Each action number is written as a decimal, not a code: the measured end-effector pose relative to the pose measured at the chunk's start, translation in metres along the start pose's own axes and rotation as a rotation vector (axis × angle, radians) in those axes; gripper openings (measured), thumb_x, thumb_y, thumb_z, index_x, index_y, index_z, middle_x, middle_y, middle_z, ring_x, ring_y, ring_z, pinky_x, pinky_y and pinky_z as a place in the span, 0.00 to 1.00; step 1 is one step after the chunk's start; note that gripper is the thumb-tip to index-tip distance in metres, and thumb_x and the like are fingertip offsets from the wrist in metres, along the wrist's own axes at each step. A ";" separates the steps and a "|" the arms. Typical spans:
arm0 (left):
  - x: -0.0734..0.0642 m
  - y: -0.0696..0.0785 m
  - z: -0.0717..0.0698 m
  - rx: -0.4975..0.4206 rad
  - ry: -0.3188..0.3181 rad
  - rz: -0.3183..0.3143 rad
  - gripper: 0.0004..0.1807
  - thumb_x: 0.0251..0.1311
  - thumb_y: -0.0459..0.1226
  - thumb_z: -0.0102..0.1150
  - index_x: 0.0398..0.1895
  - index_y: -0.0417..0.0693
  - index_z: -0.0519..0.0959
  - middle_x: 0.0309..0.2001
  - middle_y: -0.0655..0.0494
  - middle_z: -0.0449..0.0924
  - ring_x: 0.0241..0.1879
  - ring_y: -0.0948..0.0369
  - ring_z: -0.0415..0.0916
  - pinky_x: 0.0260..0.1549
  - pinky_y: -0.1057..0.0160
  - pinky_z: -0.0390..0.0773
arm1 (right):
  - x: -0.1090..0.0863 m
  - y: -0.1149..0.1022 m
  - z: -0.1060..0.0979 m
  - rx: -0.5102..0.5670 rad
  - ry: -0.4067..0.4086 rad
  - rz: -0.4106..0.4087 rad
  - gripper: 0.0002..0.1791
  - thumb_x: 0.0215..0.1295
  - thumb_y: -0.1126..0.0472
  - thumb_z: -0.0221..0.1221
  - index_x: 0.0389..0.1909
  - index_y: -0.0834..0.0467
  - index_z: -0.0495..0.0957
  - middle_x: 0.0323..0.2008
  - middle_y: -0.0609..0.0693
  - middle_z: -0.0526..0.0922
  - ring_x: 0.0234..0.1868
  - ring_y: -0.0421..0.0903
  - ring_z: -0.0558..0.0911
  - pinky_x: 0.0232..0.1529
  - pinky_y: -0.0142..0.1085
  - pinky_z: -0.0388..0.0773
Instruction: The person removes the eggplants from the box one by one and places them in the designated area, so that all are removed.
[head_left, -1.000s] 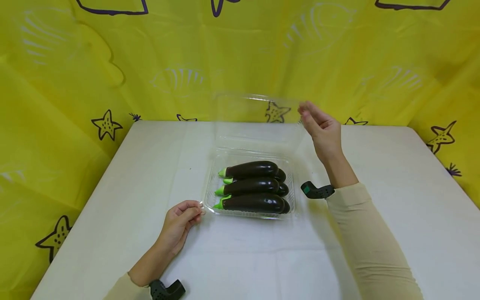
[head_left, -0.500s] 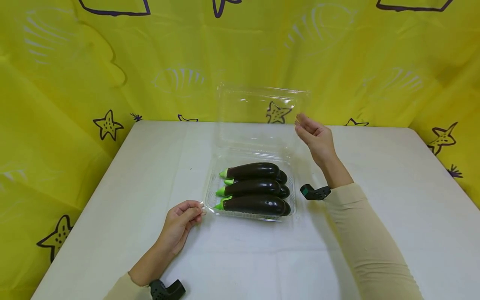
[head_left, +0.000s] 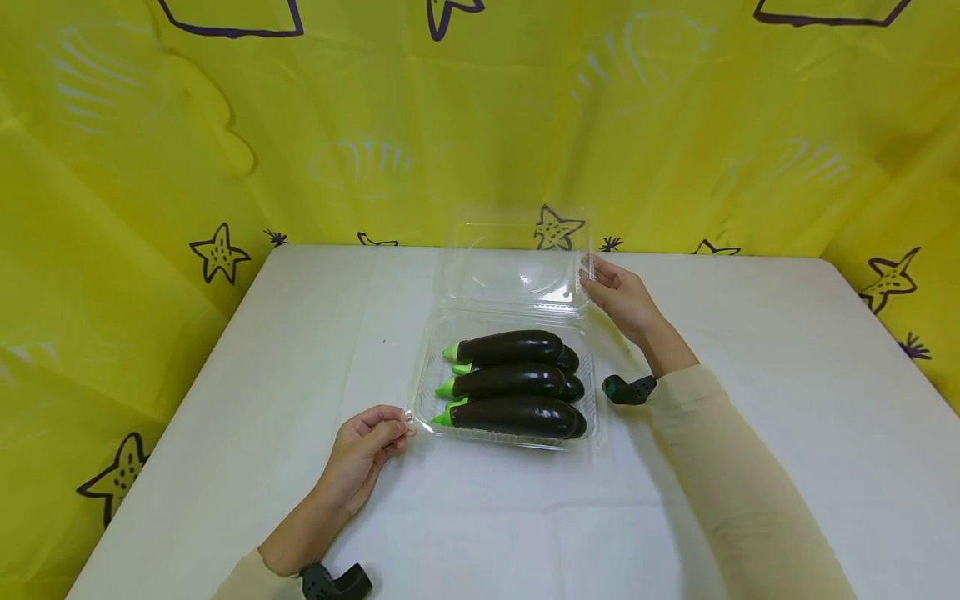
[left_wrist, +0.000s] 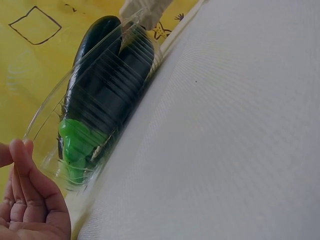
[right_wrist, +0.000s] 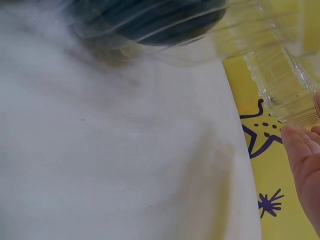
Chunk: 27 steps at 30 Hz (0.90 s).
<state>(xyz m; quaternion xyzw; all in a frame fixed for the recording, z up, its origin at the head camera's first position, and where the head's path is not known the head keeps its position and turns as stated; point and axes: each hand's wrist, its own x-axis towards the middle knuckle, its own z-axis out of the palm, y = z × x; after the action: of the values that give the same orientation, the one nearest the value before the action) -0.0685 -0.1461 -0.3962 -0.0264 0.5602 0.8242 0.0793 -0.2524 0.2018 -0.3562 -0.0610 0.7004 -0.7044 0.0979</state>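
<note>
Several glossy dark eggplants (head_left: 513,381) with bright green caps lie stacked in a clear plastic container (head_left: 422,375) on the table. My left hand (head_left: 363,454) pinches the container's near left corner between thumb and fingers. Its hinged clear lid (head_left: 517,271) stands raised at the back, leaning away from me. At the lid's right edge, my right hand (head_left: 626,300) holds it between thumb and fingers. The left wrist view shows the green caps (left_wrist: 77,145) through the clear wall. In the right wrist view, the fingertips touch the lid's ribbed edge (right_wrist: 280,85).
The white table (head_left: 757,400) spreads out on both sides of the container. A yellow curtain (head_left: 480,108) with drawn starfish and fish hangs behind and around it. Dark cameras are strapped to the left wrist (head_left: 337,582) and right wrist (head_left: 628,389).
The lid has swung farther back and lower. My right hand has come down and left along with it, while my left hand stays at the container's corner.
</note>
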 end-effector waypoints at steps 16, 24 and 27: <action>0.000 -0.001 -0.002 0.007 -0.068 -0.076 0.07 0.55 0.25 0.48 0.26 0.42 0.74 0.24 0.56 0.73 0.22 0.65 0.70 0.25 0.71 0.72 | 0.010 0.001 0.003 -0.110 -0.039 0.103 0.32 0.69 0.64 0.48 0.68 0.67 0.45 0.69 0.59 0.48 0.67 0.52 0.55 0.61 0.39 0.57; 0.001 0.000 -0.005 -0.012 -0.113 -0.044 0.08 0.56 0.24 0.47 0.27 0.43 0.75 0.25 0.56 0.75 0.23 0.66 0.71 0.26 0.72 0.73 | 0.012 0.002 0.006 -0.057 -0.002 0.098 0.30 0.70 0.64 0.45 0.67 0.70 0.46 0.67 0.63 0.52 0.65 0.54 0.58 0.60 0.38 0.58; 0.001 0.000 -0.005 -0.021 -0.127 -0.029 0.09 0.56 0.24 0.47 0.27 0.43 0.75 0.25 0.56 0.75 0.24 0.66 0.72 0.27 0.72 0.73 | 0.010 -0.002 0.007 -0.091 0.030 0.091 0.31 0.69 0.63 0.47 0.66 0.72 0.48 0.66 0.65 0.54 0.64 0.55 0.59 0.59 0.38 0.60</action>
<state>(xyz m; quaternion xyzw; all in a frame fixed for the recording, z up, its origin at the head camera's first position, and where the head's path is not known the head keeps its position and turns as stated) -0.0697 -0.1509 -0.3981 0.0170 0.5448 0.8288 0.1264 -0.2608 0.1927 -0.3543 -0.0230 0.7350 -0.6675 0.1166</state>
